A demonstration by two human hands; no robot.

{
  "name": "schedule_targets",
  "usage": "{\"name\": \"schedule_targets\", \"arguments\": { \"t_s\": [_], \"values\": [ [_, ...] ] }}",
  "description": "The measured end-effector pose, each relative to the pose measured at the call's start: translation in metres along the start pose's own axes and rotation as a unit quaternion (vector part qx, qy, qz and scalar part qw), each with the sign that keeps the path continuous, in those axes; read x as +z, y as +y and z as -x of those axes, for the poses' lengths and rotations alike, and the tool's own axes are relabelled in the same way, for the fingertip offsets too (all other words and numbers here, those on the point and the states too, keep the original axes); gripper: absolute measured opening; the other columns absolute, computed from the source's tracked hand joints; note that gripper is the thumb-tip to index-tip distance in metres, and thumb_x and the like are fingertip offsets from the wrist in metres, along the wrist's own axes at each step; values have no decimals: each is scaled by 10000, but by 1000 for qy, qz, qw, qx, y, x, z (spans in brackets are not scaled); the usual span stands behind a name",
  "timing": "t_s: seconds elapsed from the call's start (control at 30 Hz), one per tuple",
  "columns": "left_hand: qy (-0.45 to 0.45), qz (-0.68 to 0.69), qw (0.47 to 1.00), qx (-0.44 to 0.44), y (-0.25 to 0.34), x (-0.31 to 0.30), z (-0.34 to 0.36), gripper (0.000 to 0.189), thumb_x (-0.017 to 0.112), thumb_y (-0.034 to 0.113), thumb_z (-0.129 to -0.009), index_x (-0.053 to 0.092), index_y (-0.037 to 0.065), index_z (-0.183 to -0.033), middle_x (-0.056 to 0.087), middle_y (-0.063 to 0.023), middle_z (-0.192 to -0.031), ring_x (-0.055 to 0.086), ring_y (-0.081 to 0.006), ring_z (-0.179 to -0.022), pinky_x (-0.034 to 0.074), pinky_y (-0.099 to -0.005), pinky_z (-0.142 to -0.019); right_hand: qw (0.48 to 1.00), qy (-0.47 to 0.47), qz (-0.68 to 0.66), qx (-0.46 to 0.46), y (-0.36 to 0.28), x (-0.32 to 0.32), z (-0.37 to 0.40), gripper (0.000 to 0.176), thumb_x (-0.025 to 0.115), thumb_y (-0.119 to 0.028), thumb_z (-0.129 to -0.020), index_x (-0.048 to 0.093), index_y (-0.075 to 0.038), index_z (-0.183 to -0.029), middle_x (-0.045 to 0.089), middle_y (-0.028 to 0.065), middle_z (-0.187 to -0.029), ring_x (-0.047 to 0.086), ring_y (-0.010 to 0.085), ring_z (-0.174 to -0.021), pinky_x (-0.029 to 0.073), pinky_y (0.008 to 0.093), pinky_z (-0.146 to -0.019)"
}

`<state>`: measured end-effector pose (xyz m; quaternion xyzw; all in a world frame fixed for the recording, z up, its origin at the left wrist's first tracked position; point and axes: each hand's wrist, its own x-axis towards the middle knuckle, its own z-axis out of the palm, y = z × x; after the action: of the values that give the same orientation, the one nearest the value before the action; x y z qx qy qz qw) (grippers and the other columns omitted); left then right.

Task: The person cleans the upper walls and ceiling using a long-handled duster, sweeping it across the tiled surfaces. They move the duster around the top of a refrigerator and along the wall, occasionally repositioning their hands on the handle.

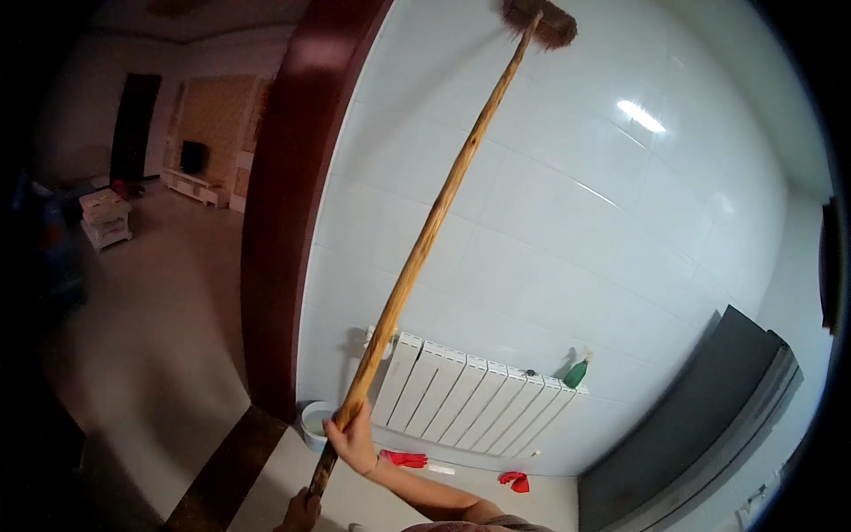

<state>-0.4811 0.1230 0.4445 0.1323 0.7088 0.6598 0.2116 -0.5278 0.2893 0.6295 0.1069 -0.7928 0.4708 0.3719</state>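
A long wooden-handled broom slants up across the view, its brown bristle head against the upper part of the white tiled wall. Wrapped round the lower handle is my right hand, its forearm coming in from the bottom. Lower down, near the dark end of the handle, my left hand is closed round it, partly cut off by the frame's edge. Whether the bristles press on the tiles is hard to tell.
A white radiator runs along the wall, with a green bottle on top. Below are a bucket and red gloves. A dark red door frame borders the left; a dark grey panel stands right.
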Motion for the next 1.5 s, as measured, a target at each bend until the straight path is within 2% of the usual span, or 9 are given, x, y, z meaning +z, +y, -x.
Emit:
{"name": "schedule_targets", "arguments": {
  "t_s": [0.27,0.3,0.4,0.47,0.6,0.9,1.07,1.33,1.5],
  "values": [
    [-18,108,994,-8,-43,25,-10,267,445,282,-916,447,36,-814,462,-41,-582,439,-139,-519,390,-311,-515,996,7,-90,21,-2,-25,6,580,623,-9,-792,241,-29,-1228,469,83,-884,502,167,-785,450,280,-666],
    [46,-7,992,117,35,35,11,260,459,257,-901,460,20,-794,469,-60,-585,457,-161,-523,401,-331,-521,996,6,-92,20,-4,-32,-6,580,623,-9,-792,241,-29,-1228,469,83,-884,502,167,-785,450,280,-666],
    [69,-47,978,194,61,49,-32,286,485,255,-888,495,-9,-779,508,-107,-605,495,-210,-538,420,-365,-534,993,9,-109,47,10,-59,-51,539,620,-5,-792,248,-33,-1182,473,88,-866,517,158,-723,462,273,-610],
    [85,-66,971,215,92,65,-60,295,500,261,-883,511,-20,-790,528,-135,-622,518,-244,-558,427,-381,-547,994,61,-86,-4,19,-83,-85,558,652,-97,-783,285,15,-1189,528,143,-831,536,229,-698,458,349,-620],
    [70,-59,971,223,144,105,-113,309,514,279,-878,552,-24,-836,569,-193,-668,563,-329,-622,441,-418,-593,994,96,-8,-57,8,-145,-145,470,634,-88,-787,297,3,-1102,538,128,-778,554,229,-671,465,339,-595],
    [21,-40,971,236,233,161,-174,373,516,352,-881,557,-15,-838,559,-178,-658,536,-321,-614,437,-408,-598,992,108,-43,-39,-9,-227,-224,393,582,-16,-798,233,-27,-979,532,118,-670,560,189,-478,484,300,-437],
    [9,-78,972,221,220,143,-142,377,512,365,-878,559,-8,-849,571,-193,-691,557,-336,-649,441,-417,-615,992,120,-25,-10,-6,-208,-187,402,582,-22,-804,230,-32,-999,515,87,-668,554,176,-481,479,286,-436],
    [69,-138,974,164,70,51,10,255,560,239,-840,543,-15,-854,592,-228,-731,582,-421,-693,452,-450,-610,991,108,-40,64,-1,-87,5,436,585,10,-804,225,-58,-1040,501,89,-765,567,171,-571,504,282,-498],
    [83,-182,975,99,-22,-10,141,229,557,218,-827,533,-8,-796,513,-166,-595,539,-316,-539,425,-400,-533,981,61,-110,149,-57,-14,143,457,604,4,-811,224,-46,-1061,491,106,-854,574,179,-660,521,301,-561]
  ]
}}
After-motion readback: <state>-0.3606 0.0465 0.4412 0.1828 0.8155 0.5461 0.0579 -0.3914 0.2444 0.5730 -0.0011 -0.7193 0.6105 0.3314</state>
